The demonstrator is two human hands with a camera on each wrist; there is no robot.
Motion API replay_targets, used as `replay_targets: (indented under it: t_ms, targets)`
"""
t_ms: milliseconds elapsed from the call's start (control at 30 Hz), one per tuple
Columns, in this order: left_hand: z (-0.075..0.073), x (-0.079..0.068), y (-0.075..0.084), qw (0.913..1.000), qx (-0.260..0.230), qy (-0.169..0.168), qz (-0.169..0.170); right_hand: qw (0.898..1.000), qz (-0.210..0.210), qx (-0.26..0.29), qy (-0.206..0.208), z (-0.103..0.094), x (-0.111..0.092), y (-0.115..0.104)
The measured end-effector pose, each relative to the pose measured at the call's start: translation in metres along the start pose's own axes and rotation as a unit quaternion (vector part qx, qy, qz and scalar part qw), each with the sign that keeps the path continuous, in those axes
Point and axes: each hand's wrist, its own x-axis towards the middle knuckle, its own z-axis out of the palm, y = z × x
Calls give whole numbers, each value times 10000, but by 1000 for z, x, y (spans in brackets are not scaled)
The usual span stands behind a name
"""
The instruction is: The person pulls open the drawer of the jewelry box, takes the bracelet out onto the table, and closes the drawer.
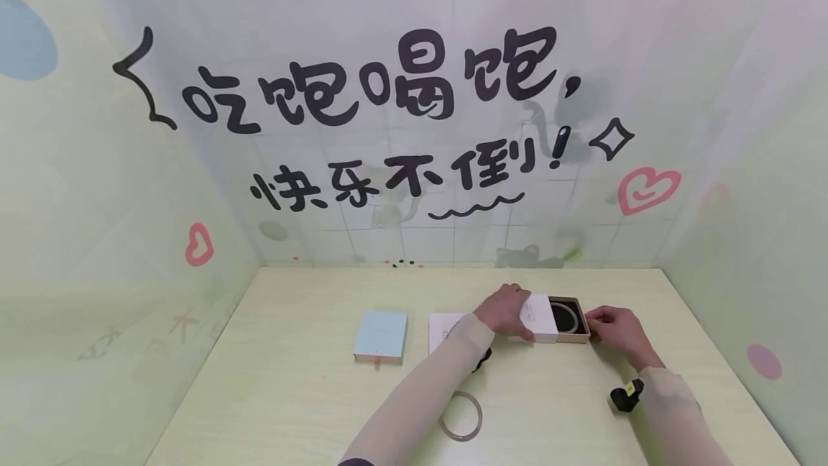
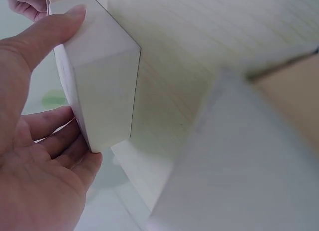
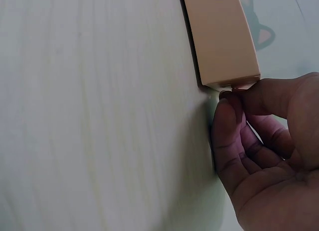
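A white box sleeve (image 1: 540, 318) lies on the right half of the table. My left hand (image 1: 504, 311) grips it from the left, thumb on the near side and fingers on the far side. Out of its right end sticks a tan drawer (image 1: 580, 338) with a dark lining, where a pale bangle (image 1: 576, 320) rests, partly covered by the sleeve. At the drawer's end face (image 3: 234, 83), my right hand (image 1: 617, 333) pinches a small pull tab between thumb and forefinger, the tab mostly hidden by the fingertips.
A second bangle (image 1: 479, 417) lies near the front, beside my left forearm. A light blue box (image 1: 382, 335) with a small tab stands to the left. Another white box (image 1: 442, 326) is partly hidden behind my left arm. Printed cloth walls (image 1: 414, 243) enclose the table.
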Motion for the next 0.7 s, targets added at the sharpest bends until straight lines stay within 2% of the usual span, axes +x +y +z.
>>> replay_targets:
  t_ms: [533,700]
  targets:
    - [0,-1,3,10000,-29,-21,-17,9990,143,314,-290,-8,-2,1]
    - [0,0,2,10000,-36,-43,-60,9993,122,302,-199,-10,-6,-5]
